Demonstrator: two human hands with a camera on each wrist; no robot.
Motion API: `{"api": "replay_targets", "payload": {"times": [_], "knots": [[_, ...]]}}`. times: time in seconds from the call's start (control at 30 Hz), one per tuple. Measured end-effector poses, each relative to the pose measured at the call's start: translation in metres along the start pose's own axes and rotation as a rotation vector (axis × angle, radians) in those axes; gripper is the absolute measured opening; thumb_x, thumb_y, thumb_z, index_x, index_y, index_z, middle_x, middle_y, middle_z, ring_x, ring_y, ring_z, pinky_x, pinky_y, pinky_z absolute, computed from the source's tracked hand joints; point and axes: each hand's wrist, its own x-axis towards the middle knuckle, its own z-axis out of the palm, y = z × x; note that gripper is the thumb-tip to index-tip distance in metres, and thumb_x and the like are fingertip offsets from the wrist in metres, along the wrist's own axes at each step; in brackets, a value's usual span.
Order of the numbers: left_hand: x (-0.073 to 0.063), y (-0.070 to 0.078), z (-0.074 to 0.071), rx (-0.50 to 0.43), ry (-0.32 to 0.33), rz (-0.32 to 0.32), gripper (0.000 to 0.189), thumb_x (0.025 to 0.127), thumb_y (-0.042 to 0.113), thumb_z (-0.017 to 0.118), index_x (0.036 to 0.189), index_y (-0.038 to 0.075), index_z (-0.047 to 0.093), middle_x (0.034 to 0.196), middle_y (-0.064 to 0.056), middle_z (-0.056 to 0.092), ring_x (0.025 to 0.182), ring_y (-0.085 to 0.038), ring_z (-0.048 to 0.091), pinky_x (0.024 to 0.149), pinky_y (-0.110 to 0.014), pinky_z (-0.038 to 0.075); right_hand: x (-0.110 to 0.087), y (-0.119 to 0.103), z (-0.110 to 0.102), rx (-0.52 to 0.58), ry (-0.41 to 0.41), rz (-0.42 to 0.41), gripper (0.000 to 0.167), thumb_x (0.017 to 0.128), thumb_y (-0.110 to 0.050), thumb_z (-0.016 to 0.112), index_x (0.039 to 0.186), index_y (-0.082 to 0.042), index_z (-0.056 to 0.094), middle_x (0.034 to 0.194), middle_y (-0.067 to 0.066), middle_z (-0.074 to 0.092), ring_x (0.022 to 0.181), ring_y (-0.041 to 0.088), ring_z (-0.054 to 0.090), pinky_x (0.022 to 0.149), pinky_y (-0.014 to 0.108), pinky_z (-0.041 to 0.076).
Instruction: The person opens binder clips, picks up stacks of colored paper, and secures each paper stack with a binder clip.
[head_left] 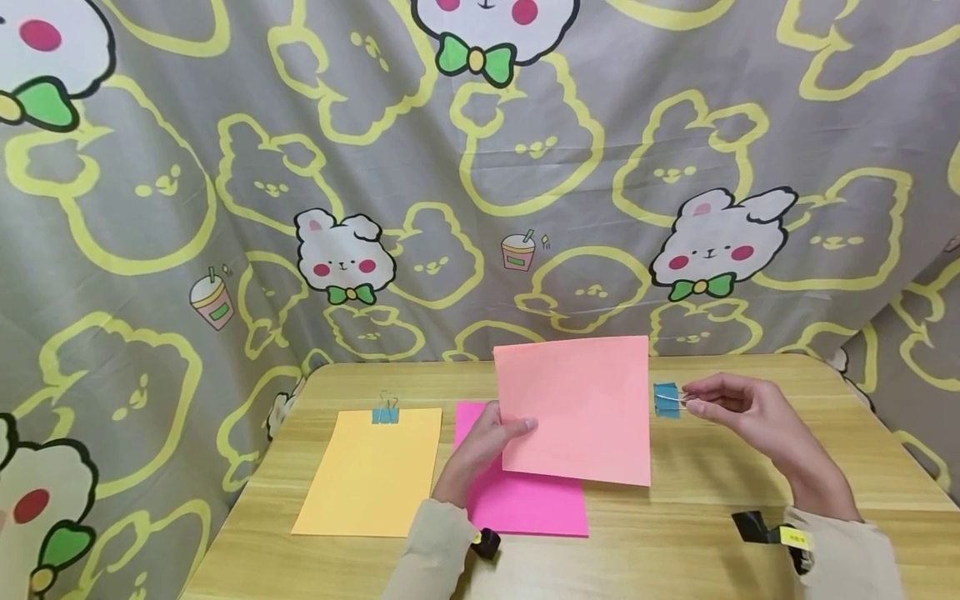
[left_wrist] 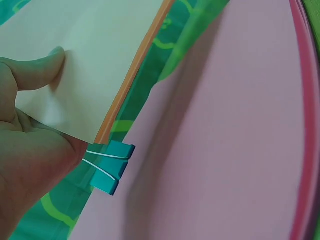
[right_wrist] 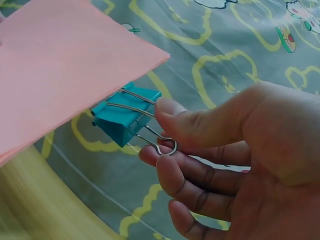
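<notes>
My left hand [head_left: 491, 437] holds a stack of light pink paper [head_left: 577, 400] above the table, its thumb lying across the front face. Between the thumb and fingers of my right hand [right_wrist: 225, 145] are the wire handles of a blue binder clip [right_wrist: 125, 115]. In the head view this clip is just right of the paper's right edge, with a narrow gap between them. Bright magenta paper [head_left: 525, 508] lies on the table under the raised stack, partly covered by it. To the left, a yellow paper stack [head_left: 367, 475] carries another blue binder clip [head_left: 385, 415] on its top edge.
The wooden table [head_left: 645, 550] has rounded far corners. Directly behind it hangs a grey curtain [head_left: 450, 175] printed with rabbits and yellow outlines, and it also drapes down both sides. Black straps [head_left: 765, 529] are on both wrists.
</notes>
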Motion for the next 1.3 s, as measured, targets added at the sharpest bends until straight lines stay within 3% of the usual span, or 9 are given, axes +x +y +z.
{"api": "replay_targets", "payload": {"times": [0.5, 0.93, 1.3], "knots": [[-0.001, 0.004, 0.002, -0.005, 0.002, 0.009, 0.028, 0.100, 0.007, 0.062, 0.126, -0.001, 0.059, 0.105, -0.009, 0.072, 0.093, -0.019, 0.072, 0.082, -0.036, 0.058, 0.005, 0.003, 0.010, 0.114, -0.062, -0.008, 0.033, 0.099, -0.013, 0.071, 0.122, 0.010, 0.065, 0.106, -0.006, 0.074, 0.091, 0.008, 0.071, 0.078, 0.019, 0.055], [-0.003, 0.004, 0.004, -0.015, 0.001, 0.002, 0.026, 0.099, 0.006, 0.062, 0.124, -0.002, 0.060, 0.104, -0.010, 0.073, 0.092, -0.020, 0.072, 0.082, -0.037, 0.059, 0.006, 0.002, 0.016, 0.135, -0.113, -0.011, 0.036, 0.100, -0.013, 0.068, 0.126, 0.010, 0.063, 0.112, 0.007, 0.074, 0.095, 0.010, 0.071, 0.080, 0.022, 0.056], [0.000, 0.006, 0.005, -0.019, -0.009, 0.018, 0.028, 0.100, 0.007, 0.062, 0.126, -0.002, 0.059, 0.107, -0.009, 0.073, 0.095, -0.020, 0.072, 0.086, -0.038, 0.059, 0.008, 0.000, 0.017, 0.142, -0.114, -0.025, 0.038, 0.101, -0.014, 0.068, 0.129, 0.010, 0.061, 0.113, -0.004, 0.073, 0.096, 0.008, 0.070, 0.081, 0.021, 0.056]]}}
